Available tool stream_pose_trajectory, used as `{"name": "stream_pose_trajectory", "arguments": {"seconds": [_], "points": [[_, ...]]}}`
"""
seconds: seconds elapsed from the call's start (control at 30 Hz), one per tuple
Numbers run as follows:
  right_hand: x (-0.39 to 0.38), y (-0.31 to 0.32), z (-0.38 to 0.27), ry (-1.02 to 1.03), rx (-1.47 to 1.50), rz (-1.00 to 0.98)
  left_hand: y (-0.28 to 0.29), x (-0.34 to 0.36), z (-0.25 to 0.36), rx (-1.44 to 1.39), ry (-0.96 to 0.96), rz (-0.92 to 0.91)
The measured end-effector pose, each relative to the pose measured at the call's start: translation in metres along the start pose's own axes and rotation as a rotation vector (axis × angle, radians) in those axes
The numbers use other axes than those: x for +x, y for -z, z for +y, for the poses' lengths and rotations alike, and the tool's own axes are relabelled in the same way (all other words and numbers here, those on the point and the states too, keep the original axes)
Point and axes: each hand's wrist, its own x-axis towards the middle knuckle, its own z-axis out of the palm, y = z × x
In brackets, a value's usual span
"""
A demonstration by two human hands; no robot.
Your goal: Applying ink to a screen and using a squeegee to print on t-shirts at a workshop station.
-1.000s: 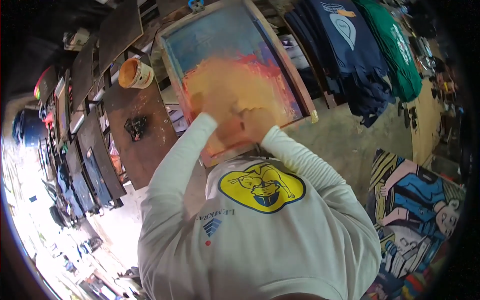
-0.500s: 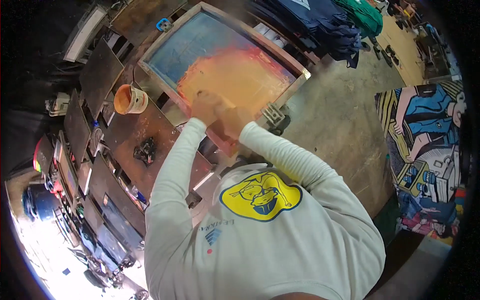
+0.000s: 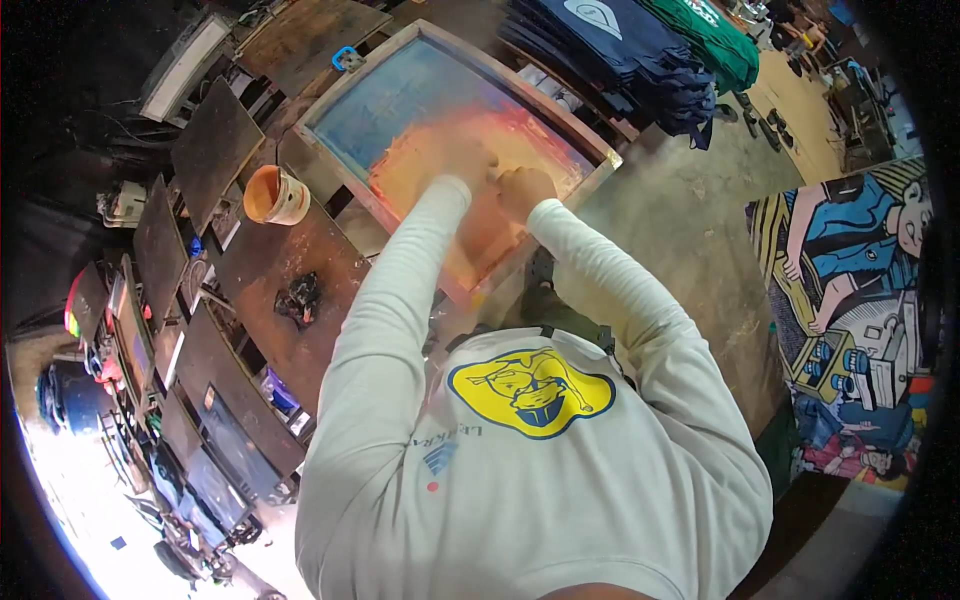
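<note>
A wooden-framed printing screen (image 3: 330, 86) lies in front of me, its mesh blue at the far left and smeared with orange and red ink (image 3: 400, 165) toward me. Over the inked mesh, my left hand (image 3: 458, 163) is closed and blurred by motion. Close beside it on the right, my right hand (image 3: 526, 191) is curled into a fist. Both seem to grip one thing, which the hands themselves hide. My white sleeves cross the screen's near edge.
Left of the screen, an orange-stained white bucket (image 3: 288, 198) stands on a dark brown board (image 3: 265, 255) with a crumpled black scrap (image 3: 298, 298). A blue-handled clamp (image 3: 347, 58) sits at the frame's far left. Folded navy bags (image 3: 625, 65) and green cloth (image 3: 722, 45) lie beyond.
Both closed hands have moved away from me and rightward over the inked mesh, from near the screen's close corner. The view has shifted slightly.
</note>
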Motion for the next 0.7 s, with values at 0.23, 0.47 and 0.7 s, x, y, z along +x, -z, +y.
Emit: {"name": "stream_pose_trajectory", "arguments": {"seconds": [0.23,0.47,0.7], "points": [[-0.034,-0.037,-0.077,0.050,0.084,-0.065,0.017,-0.104,0.000,-0.195,-0.022,0.023],[0.006,-0.016,-0.067,0.353,0.186,-0.177,0.044,-0.118,-0.033,-0.129,0.232,-0.381],[0.077,-0.007,-0.006,0.488,0.047,-0.101,0.016,-0.099,-0.007,-0.103,0.633,0.144]]}}
